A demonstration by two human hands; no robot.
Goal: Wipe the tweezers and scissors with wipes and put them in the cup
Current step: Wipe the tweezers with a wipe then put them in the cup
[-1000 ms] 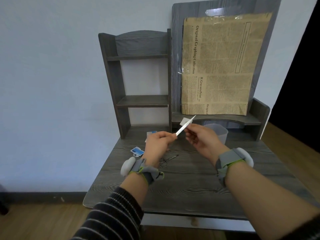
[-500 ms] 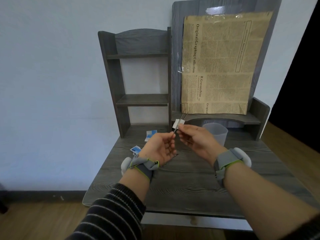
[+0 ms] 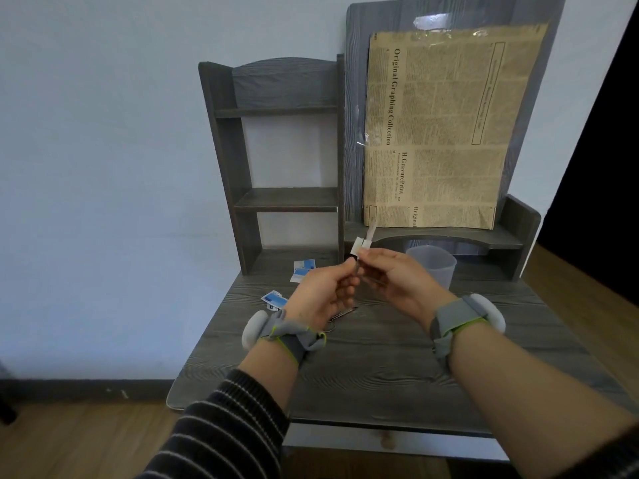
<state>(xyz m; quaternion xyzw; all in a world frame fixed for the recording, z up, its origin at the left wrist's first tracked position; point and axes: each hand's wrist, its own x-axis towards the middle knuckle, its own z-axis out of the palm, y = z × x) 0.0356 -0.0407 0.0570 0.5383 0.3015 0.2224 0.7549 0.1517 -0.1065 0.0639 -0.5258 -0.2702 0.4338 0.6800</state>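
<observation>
Above the desk my left hand (image 3: pixel 325 292) grips the lower end of the thin metal tweezers (image 3: pixel 370 233), which point up and slightly right. My right hand (image 3: pixel 397 281) pinches a small white wipe (image 3: pixel 359 246) folded round the tweezers' shaft. Small scissors (image 3: pixel 340 314) lie on the desk (image 3: pixel 380 368) under my left hand, mostly hidden by it. A translucent grey cup (image 3: pixel 432 271) stands upright behind my right hand, at the back of the desk.
Several blue-and-white wipe packets (image 3: pixel 304 269) lie at the desk's back left, one torn packet (image 3: pixel 274 299) nearer. A dark shelf unit (image 3: pixel 276 198) and a board with newspaper (image 3: pixel 449 133) rise behind. The floor drops off to the left and right.
The tweezers turned from a low slant to nearly upright, and the wipe slid along them toward my left hand. Both hands dropped slightly and drew closer together.
</observation>
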